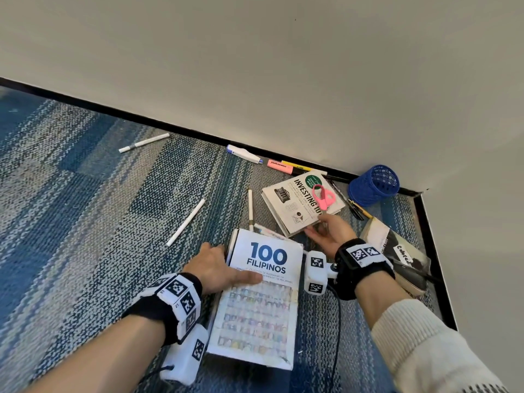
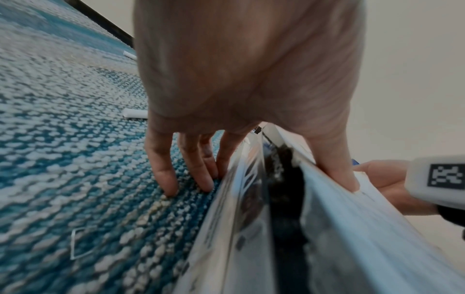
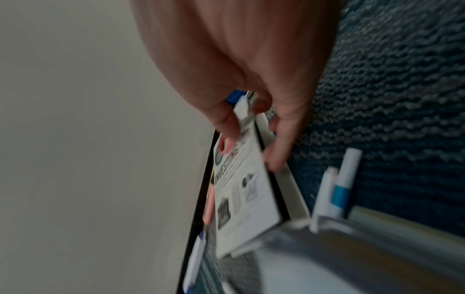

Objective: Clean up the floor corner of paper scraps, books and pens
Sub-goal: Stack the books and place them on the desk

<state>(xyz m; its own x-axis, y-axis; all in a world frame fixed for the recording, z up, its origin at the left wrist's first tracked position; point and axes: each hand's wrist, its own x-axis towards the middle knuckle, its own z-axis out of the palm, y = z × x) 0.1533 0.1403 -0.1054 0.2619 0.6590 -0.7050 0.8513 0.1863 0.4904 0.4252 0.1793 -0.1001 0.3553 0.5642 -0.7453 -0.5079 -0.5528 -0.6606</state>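
A white book titled "100 Filipinos" (image 1: 263, 307) lies on the carpet in front of me. My left hand (image 1: 226, 263) grips its left edge, with the thumb flat on the cover and the fingers (image 2: 163, 175) down beside the spine, touching the carpet. Farther right, my right hand (image 1: 319, 226) pinches the near corner of a white "Investing 101" book (image 1: 295, 208), thumb on top and fingers underneath. In the right wrist view this book (image 3: 246, 199) is tilted off the floor. Pink scissors (image 1: 324, 197) rest on its cover.
White pens (image 1: 144, 142) (image 1: 185, 222) (image 1: 250, 207) lie scattered on the carpet. A white-blue marker (image 1: 243, 154) and pink and yellow highlighters (image 1: 279, 166) lie along the baseboard. A blue mesh pen cup (image 1: 374, 184) lies tipped in the corner, pens (image 1: 357, 208) beside it. A dark book (image 1: 397, 251) lies at the right wall.
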